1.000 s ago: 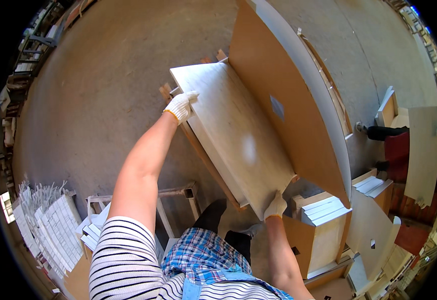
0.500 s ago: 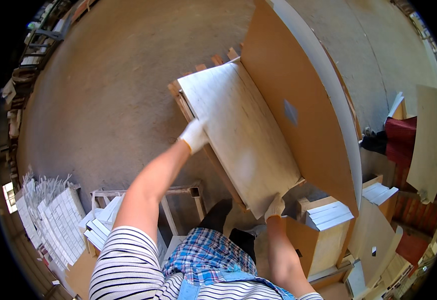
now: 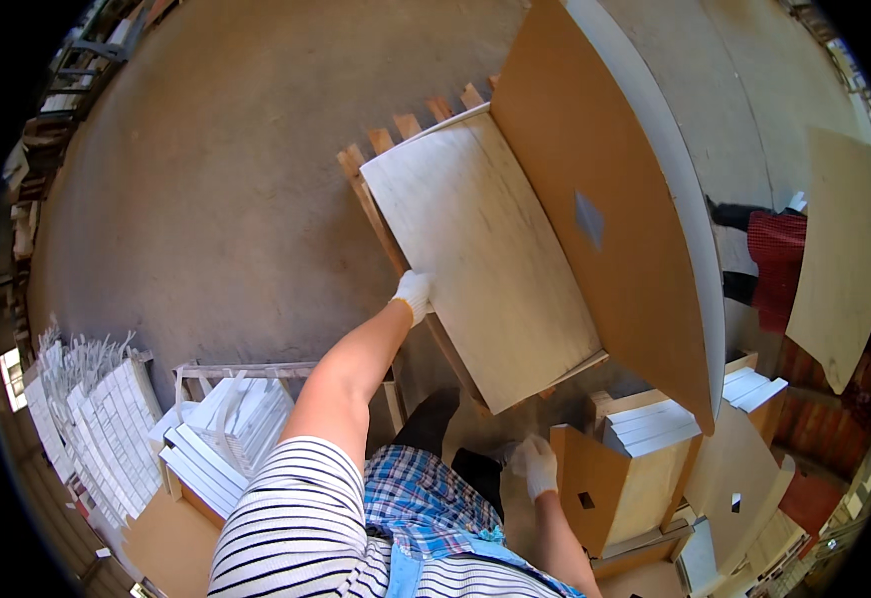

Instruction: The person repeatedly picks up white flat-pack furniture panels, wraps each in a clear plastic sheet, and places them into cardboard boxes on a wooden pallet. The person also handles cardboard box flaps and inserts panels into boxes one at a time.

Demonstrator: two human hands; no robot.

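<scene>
currently, item one: my left hand (image 3: 414, 292), gloved, fingers flat on the pale board's (image 3: 485, 259) near edge atop the wooden crate (image 3: 396, 130), placement seemingly almost done; my right hand (image 3: 535, 463) hangs loosely curled, holding nothing.

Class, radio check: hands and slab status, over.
Left hand on pale slab edge. Right hand free, low by cardboard box. Brown board leans behind slab.

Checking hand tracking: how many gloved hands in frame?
2. The left hand, white-gloved, rests on the near left edge of the pale marbled slab. The right hand, also gloved, hangs lower, beside the open cardboard box, touching nothing visible. No co-worker's hands show.
</scene>
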